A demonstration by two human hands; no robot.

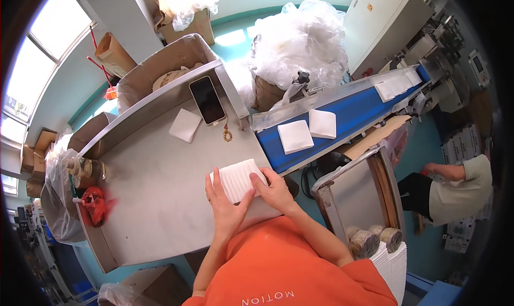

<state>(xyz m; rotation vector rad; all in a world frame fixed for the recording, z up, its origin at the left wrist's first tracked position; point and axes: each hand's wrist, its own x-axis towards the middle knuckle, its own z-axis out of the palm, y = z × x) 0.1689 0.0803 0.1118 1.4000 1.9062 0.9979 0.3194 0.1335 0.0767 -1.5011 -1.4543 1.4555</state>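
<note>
Napkin stack [238, 179], white and ribbed, is held at the near right edge of the steel bench [155, 183], squared up between both hands: left hand [225, 207] pressed flat against its side, fingers together; right hand [274, 191] curled, pinching its right end.

Bright window daylight, sharp, fisheye-bent edges

Bright daylight is coming in through big windows [32, 86] on the left. The walls and floor [428, 145] are looking blue-green. A grey metal surface [155, 172] is sitting in the middle, with a blue belt [353, 111] running off to the right. A grey cabinet [380, 22] is standing at the back, and cardboard boxes [176, 54] are sitting around.
</note>
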